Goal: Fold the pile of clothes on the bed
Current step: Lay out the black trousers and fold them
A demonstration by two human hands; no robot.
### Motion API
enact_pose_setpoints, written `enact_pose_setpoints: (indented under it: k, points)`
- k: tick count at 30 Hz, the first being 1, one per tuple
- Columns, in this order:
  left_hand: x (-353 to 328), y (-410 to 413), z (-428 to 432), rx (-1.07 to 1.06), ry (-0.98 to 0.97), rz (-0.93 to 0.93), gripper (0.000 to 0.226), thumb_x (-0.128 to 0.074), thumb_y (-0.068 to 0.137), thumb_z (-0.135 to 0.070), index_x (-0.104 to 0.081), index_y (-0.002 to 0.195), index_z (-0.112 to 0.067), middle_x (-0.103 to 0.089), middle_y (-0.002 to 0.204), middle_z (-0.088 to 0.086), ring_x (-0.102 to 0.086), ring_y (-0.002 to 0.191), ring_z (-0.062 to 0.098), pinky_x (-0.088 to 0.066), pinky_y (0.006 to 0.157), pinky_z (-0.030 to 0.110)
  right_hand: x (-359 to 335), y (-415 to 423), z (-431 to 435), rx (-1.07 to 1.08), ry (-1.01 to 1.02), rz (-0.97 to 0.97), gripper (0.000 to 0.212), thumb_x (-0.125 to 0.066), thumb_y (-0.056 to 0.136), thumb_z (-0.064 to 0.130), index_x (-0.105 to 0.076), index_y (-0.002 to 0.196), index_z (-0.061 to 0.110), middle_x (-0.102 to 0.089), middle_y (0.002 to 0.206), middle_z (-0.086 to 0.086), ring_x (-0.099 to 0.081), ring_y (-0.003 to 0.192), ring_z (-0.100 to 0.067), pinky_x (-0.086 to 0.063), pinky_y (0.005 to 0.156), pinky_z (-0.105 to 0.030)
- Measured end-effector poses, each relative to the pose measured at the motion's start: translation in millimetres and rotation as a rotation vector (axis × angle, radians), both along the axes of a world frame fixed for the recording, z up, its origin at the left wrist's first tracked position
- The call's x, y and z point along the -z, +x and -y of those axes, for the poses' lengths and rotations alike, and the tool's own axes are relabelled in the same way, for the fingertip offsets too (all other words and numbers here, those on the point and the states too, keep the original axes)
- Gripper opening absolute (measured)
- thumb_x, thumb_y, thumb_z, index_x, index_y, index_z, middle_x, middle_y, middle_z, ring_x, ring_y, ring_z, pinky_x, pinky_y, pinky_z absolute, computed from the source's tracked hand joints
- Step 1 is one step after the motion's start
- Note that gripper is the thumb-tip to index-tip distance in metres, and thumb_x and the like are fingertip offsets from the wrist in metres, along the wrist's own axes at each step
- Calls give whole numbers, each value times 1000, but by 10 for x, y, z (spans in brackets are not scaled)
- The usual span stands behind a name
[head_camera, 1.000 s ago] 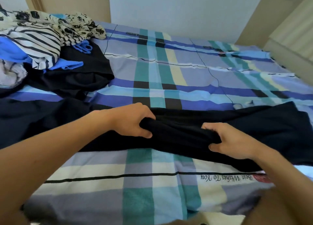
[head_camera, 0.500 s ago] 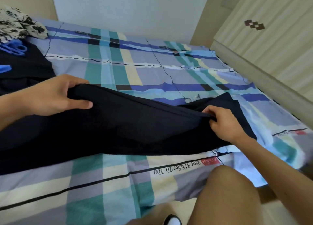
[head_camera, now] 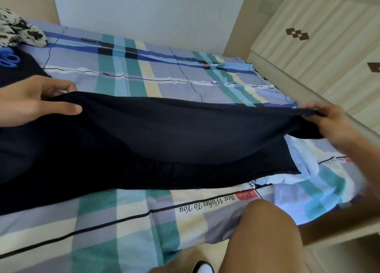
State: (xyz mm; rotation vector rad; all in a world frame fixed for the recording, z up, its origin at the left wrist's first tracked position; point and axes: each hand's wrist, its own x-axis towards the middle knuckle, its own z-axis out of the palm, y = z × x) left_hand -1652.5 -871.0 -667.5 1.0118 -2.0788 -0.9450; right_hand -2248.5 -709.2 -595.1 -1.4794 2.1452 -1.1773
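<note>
Left hand [head_camera: 39, 102] and right hand [head_camera: 331, 122] each pinch the black garment [head_camera: 164, 141], stretched between them; folding barely begun, floral clothes [head_camera: 18, 30] beyond the left hand unfolded.

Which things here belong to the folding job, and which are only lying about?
Belong to the job:
- black garment, stretched between the left hand and the right hand
- floral garment, crumpled at the far left

Only lying about:
- plaid bed cover, beneath the clothes
- wooden wardrobe, on the right
- blue looped item by the floral garment; I cannot identify it
</note>
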Motion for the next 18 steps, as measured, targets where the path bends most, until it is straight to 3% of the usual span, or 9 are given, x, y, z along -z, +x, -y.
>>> enact_pose_setpoints:
  k: [2,4,6,9,12,15,17,18]
  points:
    - [-47,93,102,10,93,-39,19,-76,83,-30,-65,78,-15,-73,79,9,-69,70,31,-53,63,15,-380,-91,-42,-89,-45,53,21,-58,93,1,-67,93,20,-72,72,12,-67,67,-7,-56,54,-19]
    - [-87,184,219,20,231,-55,41,-82,74,-47,-67,90,-12,-74,90,15,-71,79,33,-57,71,22,-709,-154,-46,-174,-30,144,13,-67,82,16,-71,93,20,-74,78,10,-69,70,-4,-56,64,-15]
    - [-101,178,301,-3,304,-49,38,-81,76,-40,-68,97,-12,-74,97,16,-72,86,36,-58,79,30,-866,-257,70,-169,44,172,16,-70,79,20,-76,93,26,-76,84,9,-72,75,-6,-56,69,-14]
    - [70,39,409,-55,277,98,31,-87,71,-33,-72,94,-19,-77,93,8,-71,86,27,-54,90,36,-662,-368,433,-58,204,49,23,-71,87,10,-74,104,25,-74,92,0,-69,82,-19,-59,72,-23]
    - [554,55,413,-113,217,419,38,-92,65,-34,-71,96,-30,-76,84,-6,-69,75,12,-53,84,36,-34,-350,720,78,369,-105,43,-81,82,17,-64,121,17,-64,101,-7,-61,94,-27,-47,82,-32]
    - [1282,249,651,-193,-74,664,72,-92,51,-47,-60,115,-41,-67,97,-10,-66,89,20,-51,90,40,560,-436,770,148,429,-231,69,-83,79,31,-51,136,12,-58,101,-7,-57,102,-26,-44,92,-38]
    - [1864,614,1091,-191,-158,772,112,-96,37,-54,-53,135,-21,-61,112,-10,-59,110,24,-36,112,38,767,-482,741,201,427,-218,74,-81,80,39,-47,140,13,-60,120,-13,-57,113,-31,-43,99,-42]
    - [1997,711,1227,-142,-126,847,145,-88,25,-73,-40,146,-9,-58,117,-10,-53,125,22,-27,117,27,801,-485,700,238,430,-198,75,-79,80,45,-47,140,13,-57,132,-14,-55,120,-33,-43,101,-43]
